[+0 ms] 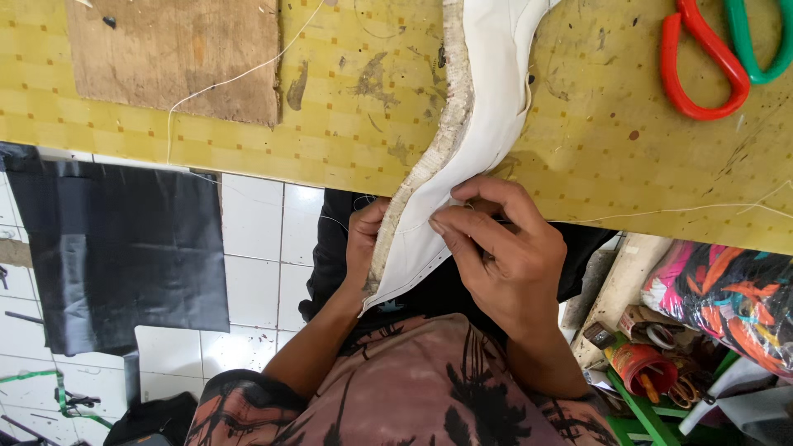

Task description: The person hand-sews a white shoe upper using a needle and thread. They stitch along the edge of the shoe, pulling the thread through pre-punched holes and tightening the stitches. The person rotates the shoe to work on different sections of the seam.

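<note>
A long white leather-like piece (487, 91) with a rough beige padded edge hangs from the yellow table (347, 124) down over its front edge toward my lap. My left hand (363, 239) holds the piece from underneath at its beige edge. My right hand (504, 248) pinches the white surface near the lower end, fingers closed on it. A thin white thread (686, 209) runs from my right hand across the table to the right.
Red-handled scissors (702, 62) and green-handled scissors (756, 45) lie at the table's far right. A brown board (178, 54) lies at the far left. Black sheet material (116, 248) lies on the white tiled floor. A shelf with tools and a colourful bag (727, 297) stands on the right.
</note>
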